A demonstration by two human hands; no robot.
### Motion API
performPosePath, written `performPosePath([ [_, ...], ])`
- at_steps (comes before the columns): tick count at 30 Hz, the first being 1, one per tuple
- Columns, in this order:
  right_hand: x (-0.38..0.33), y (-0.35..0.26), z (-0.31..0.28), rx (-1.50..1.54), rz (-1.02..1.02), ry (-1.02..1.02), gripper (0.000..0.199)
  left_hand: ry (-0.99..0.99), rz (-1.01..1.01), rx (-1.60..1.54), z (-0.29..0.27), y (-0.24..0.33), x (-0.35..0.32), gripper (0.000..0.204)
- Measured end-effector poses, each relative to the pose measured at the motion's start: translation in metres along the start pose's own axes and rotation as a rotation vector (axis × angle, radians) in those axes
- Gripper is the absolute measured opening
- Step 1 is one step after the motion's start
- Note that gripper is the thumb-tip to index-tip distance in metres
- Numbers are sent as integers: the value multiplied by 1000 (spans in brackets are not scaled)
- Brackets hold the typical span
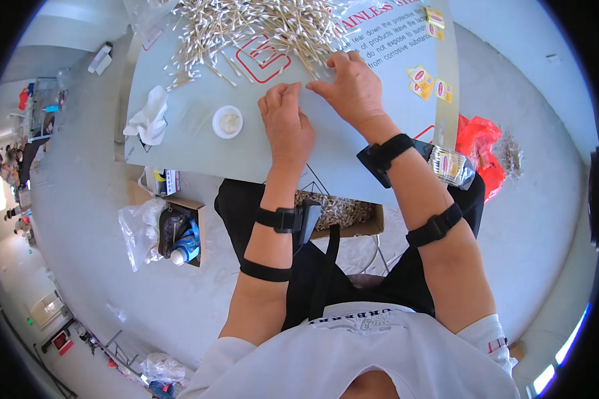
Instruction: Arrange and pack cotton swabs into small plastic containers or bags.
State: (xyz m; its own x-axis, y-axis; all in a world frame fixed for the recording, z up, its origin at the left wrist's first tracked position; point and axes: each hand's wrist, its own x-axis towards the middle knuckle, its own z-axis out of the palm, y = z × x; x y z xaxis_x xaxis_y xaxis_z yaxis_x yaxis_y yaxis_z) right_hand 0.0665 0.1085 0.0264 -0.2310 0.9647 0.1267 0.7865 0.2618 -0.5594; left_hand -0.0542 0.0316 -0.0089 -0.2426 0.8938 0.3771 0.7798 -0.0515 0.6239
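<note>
A large loose heap of cotton swabs [259, 30], with pale sticks and white tips, spreads over the far side of the table. My right hand [356, 90] is at its near edge, thumb stretched away from bent fingers, the fingertips close to or touching the swabs. Beside it, my left hand [287, 126] hovers over or rests on the tabletop with its fingers loosely bent and slightly apart. I see nothing held in either hand. Left of my left hand stands a small round white tub [227, 122] with whitish contents.
A crumpled white tissue [150, 116] lies at the table's [199, 156] left. Yellow labels [420, 81] lie at right. By my right forearm is a clear pack of swabs [449, 165], near a red bag [478, 149]. Below the table edge sits a box of swabs [379, 219].
</note>
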Motion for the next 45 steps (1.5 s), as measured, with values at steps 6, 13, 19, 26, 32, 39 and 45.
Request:
performPosePath([
  [6,13,1,20,-75,30,48,24,-36,75,-28,-1,7,9,59],
  [13,-12,27,-19,-79,71,-155,15,-144,170,288,16,-5,48,51],
  [19,-43,51,-43,-2,27,-263,13,-51,81,166,18,-15,51,51],
  [26,-66,60,-44,252,51,-94,25,-183,211,-180,-3,14,12,61],
  [32,-72,55,-38,204,58,-83,15,-211,282,-11,-1,35,-4,51],
  [39,-70,59,-42,241,13,-68,7,-359,219,-9,0,29,-1,28],
  [45,-51,59,-41,152,92,-204,17,-228,330,11,-3,42,-7,39],
])
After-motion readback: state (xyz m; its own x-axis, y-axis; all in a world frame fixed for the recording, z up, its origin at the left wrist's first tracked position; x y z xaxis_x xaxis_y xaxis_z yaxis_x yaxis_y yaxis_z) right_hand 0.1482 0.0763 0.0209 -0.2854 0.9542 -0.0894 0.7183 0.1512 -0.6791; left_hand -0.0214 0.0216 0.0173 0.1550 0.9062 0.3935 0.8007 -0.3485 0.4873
